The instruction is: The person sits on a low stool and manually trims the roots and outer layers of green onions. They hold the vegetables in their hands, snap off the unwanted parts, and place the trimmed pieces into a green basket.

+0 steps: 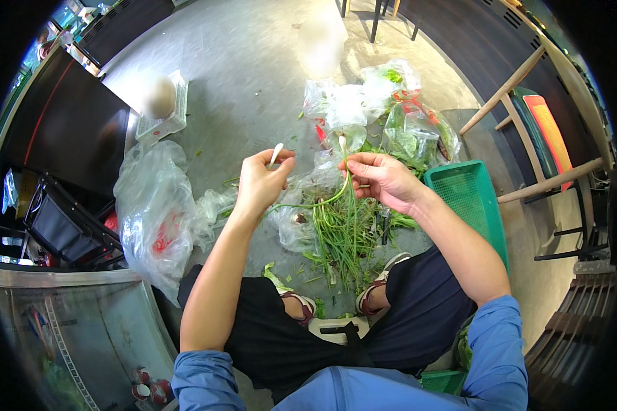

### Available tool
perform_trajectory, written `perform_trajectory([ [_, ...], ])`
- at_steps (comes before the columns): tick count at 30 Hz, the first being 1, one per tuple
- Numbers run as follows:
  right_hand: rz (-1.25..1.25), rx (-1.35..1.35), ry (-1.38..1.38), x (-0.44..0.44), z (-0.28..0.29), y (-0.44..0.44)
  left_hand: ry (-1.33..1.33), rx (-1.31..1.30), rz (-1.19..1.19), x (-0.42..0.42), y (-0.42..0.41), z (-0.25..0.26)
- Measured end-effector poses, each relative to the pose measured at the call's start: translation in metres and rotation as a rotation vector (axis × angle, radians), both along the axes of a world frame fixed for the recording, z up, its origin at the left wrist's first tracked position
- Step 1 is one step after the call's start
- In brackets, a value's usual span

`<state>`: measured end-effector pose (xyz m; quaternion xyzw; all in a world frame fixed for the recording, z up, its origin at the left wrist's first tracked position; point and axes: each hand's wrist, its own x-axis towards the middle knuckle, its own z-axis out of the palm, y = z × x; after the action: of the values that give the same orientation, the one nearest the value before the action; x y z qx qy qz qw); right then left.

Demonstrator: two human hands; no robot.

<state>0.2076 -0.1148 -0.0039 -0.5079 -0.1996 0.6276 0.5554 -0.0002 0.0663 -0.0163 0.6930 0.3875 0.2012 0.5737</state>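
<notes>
My left hand (267, 177) grips a green onion by its white bulb end (276, 152), and its green leaf seems to trail below the hand. Facing it, my right hand (378, 177) pinches another green onion (343, 145), white bulb upward, its thin green stalk hanging down. Beneath both hands a loose heap of green onions (345, 239) lies on the grey floor between my feet. At the heap's right side is a dark-handled tool (385, 226), partly hidden; its kind is unclear.
Clear plastic bags, some holding leafy vegetables (409, 133), lie beyond the heap. A large plastic bag (157, 216) rests at left, near a white basket (179, 105). On the right stand a green plastic basket (486, 205) and a wooden chair (529, 187). A white stool (334, 329) shows beneath me.
</notes>
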Motion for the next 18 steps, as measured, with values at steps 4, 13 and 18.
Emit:
perform_trajectory([
  [4,-0.075,0.02,-0.134,0.004,0.001,0.002,0.048,-0.173,-0.155,-0.005,-0.002,0.019],
  [13,-0.121,0.043,-0.322,0.02,0.001,0.0,0.174,-0.199,-0.397,-0.008,-0.014,0.027],
  [18,-0.15,0.032,-0.343,0.022,0.001,-0.001,0.192,-0.142,-0.411,-0.005,-0.021,0.024],
])
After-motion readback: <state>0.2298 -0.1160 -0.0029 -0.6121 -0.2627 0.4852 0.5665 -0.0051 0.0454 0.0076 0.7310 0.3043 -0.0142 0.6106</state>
